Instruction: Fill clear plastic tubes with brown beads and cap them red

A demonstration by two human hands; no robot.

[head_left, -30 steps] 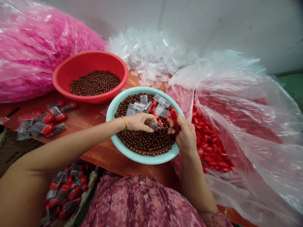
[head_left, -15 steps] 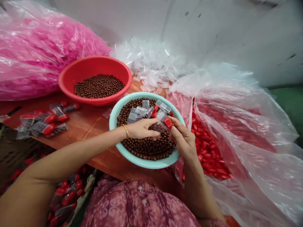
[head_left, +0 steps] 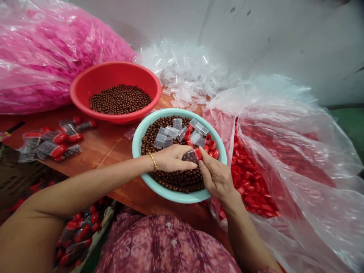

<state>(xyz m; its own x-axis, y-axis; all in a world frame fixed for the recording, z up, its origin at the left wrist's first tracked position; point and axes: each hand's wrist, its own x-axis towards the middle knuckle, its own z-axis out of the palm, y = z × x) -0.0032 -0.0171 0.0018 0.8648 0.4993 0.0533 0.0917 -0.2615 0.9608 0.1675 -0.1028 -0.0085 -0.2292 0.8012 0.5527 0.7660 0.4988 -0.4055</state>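
Note:
Over a light-blue basin [head_left: 137, 146] of small brown balls [head_left: 179, 182], my left hand [head_left: 173, 158] is closed round a clear plastic box [head_left: 190, 156] with brown balls inside. My right hand [head_left: 217, 172] pinches a red cap [head_left: 197, 153] at the box's right end, and the cap touches the box. Past my fingers, several empty clear boxes [head_left: 172, 131] lie on the balls. Loose red caps [head_left: 212, 146] sit at the basin's right side.
A red basin [head_left: 76, 96] of brown balls stands behind left. Filled, capped boxes [head_left: 52, 148] lie on the table's left [head_left: 105, 148]. A bag of pink pieces [head_left: 57, 57], a heap of clear boxes [head_left: 184, 76] and an open bag of red caps [head_left: 250, 185] surround the basins. More filled boxes [head_left: 82, 229] lie below.
My right hand has brought the red cap down and left onto the end of the clear box. My left hand still holds the box. The view has shifted slightly.

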